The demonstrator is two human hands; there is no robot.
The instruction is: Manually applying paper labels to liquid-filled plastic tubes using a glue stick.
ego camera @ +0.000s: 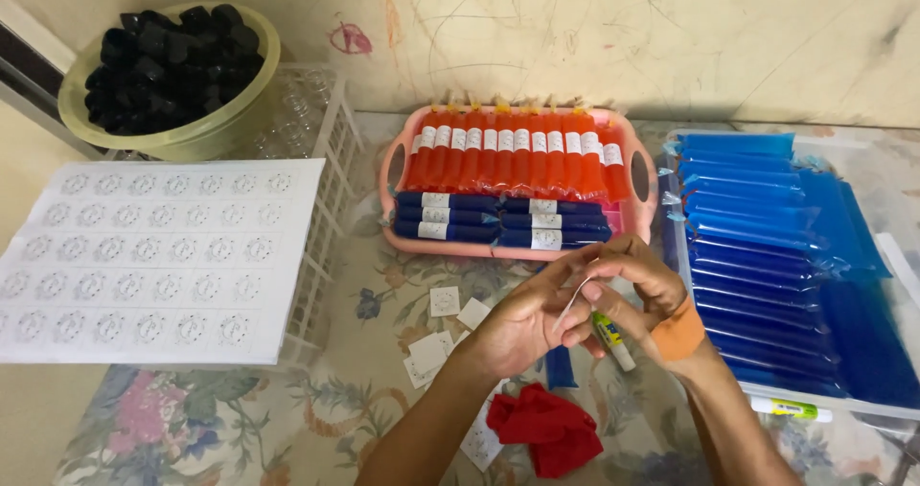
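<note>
A floral tablecloth (pixel 287 419) is seen below a pink tray (pixel 517 246) of red and blue tubes. Just below the tray, a small white label (pixel 573 299) is pinched by the left hand (pixel 522 328), while a glue stick (pixel 613 337) is gripped in the right hand (pixel 642 289).

A pale green plastic bowl (pixel 206 131) heaped with black caps (pixel 172 59) sits beside a white wire rack (pixel 326 198). A crumpled red cloth (pixel 546 428) lies on the floral-patterned tabletop (pixel 240 419).

Scribbled cream wall (pixel 594 35), floral tablecloth (pixel 240 419), dark window frame (pixel 29 69) at left
</note>
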